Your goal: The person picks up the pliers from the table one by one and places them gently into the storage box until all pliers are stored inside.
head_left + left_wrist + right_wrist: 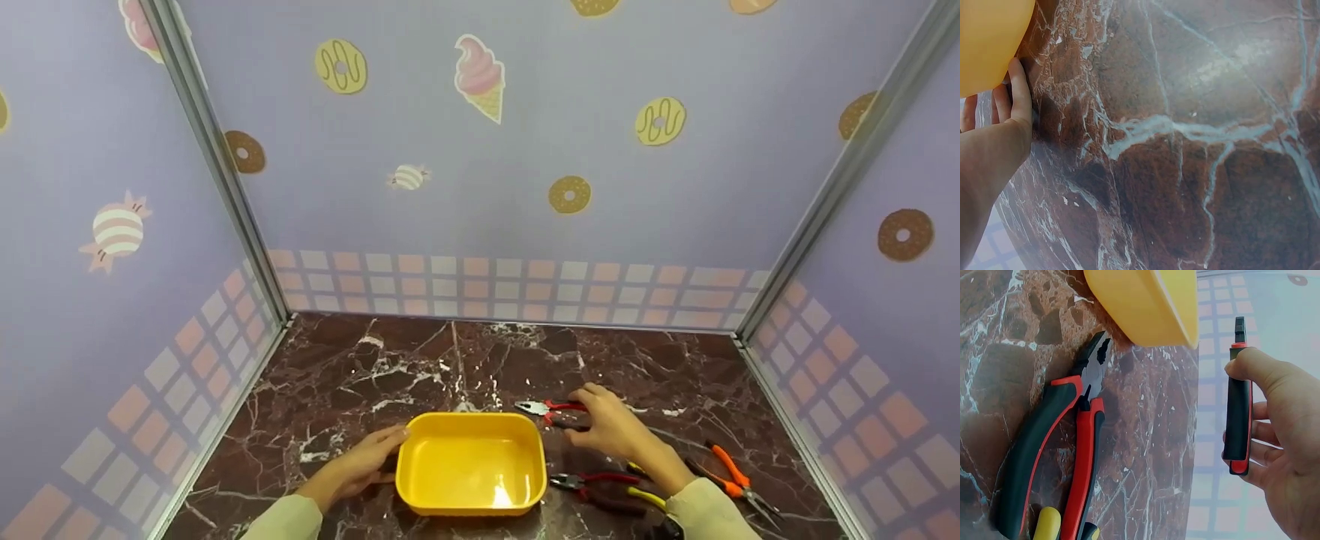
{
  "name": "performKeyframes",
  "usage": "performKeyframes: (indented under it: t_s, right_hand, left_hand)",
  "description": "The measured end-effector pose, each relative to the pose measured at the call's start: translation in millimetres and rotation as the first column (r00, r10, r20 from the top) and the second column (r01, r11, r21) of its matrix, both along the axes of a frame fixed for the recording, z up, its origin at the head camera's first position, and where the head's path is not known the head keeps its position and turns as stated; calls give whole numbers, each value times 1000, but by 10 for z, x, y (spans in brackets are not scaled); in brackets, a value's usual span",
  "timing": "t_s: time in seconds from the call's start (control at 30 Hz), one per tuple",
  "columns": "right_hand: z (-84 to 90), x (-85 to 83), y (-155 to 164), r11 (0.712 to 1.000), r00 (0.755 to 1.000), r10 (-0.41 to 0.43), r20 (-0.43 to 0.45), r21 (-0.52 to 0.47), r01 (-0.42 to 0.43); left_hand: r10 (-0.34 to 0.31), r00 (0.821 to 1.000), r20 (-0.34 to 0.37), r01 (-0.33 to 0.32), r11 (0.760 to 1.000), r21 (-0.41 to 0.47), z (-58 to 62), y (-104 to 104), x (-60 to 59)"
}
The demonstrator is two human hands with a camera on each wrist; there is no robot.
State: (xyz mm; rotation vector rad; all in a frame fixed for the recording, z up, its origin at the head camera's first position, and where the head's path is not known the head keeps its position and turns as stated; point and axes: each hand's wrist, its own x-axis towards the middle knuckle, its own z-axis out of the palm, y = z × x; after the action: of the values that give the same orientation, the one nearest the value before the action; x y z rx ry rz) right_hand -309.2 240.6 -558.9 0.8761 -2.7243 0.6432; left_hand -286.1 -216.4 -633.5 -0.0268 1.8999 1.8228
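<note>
A yellow plastic box (471, 457) stands at the front middle of the table. My left hand (364, 465) rests against its left side, fingers fairly straight along the wall; in the left wrist view, fingers (1021, 93) touch the box from below its rim. My right hand (611, 426) holds red-and-black combination pliers (534, 408) by the handles, jaws pointing left, behind the box's right corner. In the right wrist view the thumb and fingers close round the handles of these pliers (1238, 399). Another red-and-black pair of pliers (1090, 377) lies on the table, its jaws near the box.
Yellow-and-black handles (646, 496) lie beside the second pliers, partly under my right forearm. Farther right are orange-handled long-nose pliers (731, 472). Patterned walls (510, 285) enclose the marbled table (420, 360) at the back and both sides.
</note>
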Motion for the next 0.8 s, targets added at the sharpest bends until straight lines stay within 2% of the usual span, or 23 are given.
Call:
performKeyframes:
  t_s: [0.13, 0.4, 0.67, 0.8]
  right_hand:
    - [22, 20, -26, 1000, 1000, -16, -10, 8, 16]
    - [34, 35, -92, 1000, 1000, -2, -6, -14, 2]
    - [34, 50, -99, 1000, 1000, -3, -19, -17, 2]
    - [49, 72, -107, 1000, 1000, -6, 1, -20, 6]
  left_hand:
    - [2, 1000, -10, -2, 1000, -12, 60, 8, -11]
    - [-3, 1000, 2, 3, 1000, -12, 39, 9, 16]
    - [1, 1000, -16, -1, 1000, -10, 18, 3, 6]
    - [-1, 1000, -10, 1, 1000, -14, 20, 11, 11]
